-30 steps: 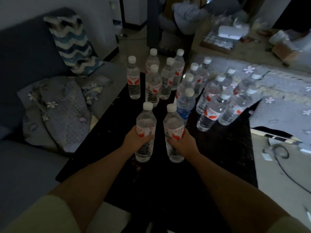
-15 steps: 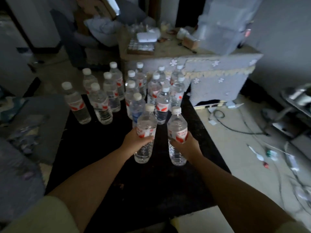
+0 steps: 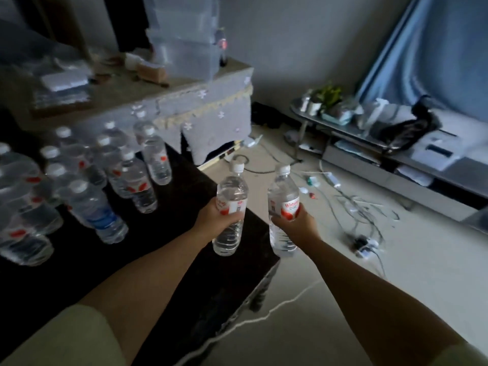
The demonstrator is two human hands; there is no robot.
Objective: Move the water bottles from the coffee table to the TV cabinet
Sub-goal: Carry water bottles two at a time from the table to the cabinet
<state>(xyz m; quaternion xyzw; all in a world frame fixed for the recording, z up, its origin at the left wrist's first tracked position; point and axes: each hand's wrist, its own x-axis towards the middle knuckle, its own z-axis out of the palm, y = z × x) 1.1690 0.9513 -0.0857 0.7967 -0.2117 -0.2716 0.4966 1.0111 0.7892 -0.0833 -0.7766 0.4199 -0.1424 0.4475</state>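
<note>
Dim light fills a cluttered living room with a pale tiled floor, where loose cables trail across the tiles. At the left stands the dark glossy coffee table, and a crowd of clear plastic water bottles with white caps and red-marked labels stands upright on its far half, one of them a clear bottle with a blue label. The person's left hand has its fingers curled round the middle of a clear water bottle with a white cap and a red-and-white label, held upright above the table's right edge. The right hand grips a second clear water bottle of the same kind round its label, also upright, just past the table's edge and over the floor. The two held bottles are near each other but apart. Beyond them, at the right, is the low grey TV cabinet with a shiny upper shelf, which bears a small green potted plant and a dark crumpled object; a blue curtain hangs behind it. Behind the coffee table sits a cloth-covered side table with a flower-patterned grey cover, with stacked translucent plastic boxes on top.
</note>
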